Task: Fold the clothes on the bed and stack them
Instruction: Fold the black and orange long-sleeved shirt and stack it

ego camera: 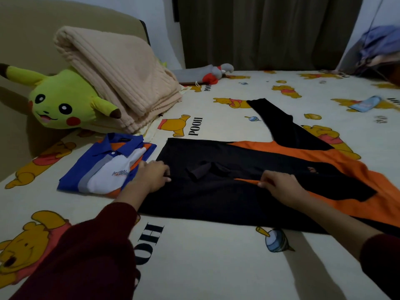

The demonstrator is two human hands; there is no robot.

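Observation:
A black and orange polo shirt (pixel 249 191) lies spread flat on the bed in front of me, one black sleeve stretched toward the far right. My left hand (pixel 151 175) rests at its left edge, fingers curled and pinching the black cloth. My right hand (pixel 279 184) pinches a fold where the black cloth meets an orange strip near the shirt's middle. To the left lies a folded blue, white and orange polo shirt (pixel 104 167), collar up, touching my left hand's back.
A cream bedsheet with bear prints (pixel 216 256) covers the bed. A yellow plush toy (pixel 62 102) and a folded beige blanket (pixel 116 76) lie at the back left. A grey plush (pixel 205 72) sits by the dark curtain; a small blue item (pixel 365 103) lies far right.

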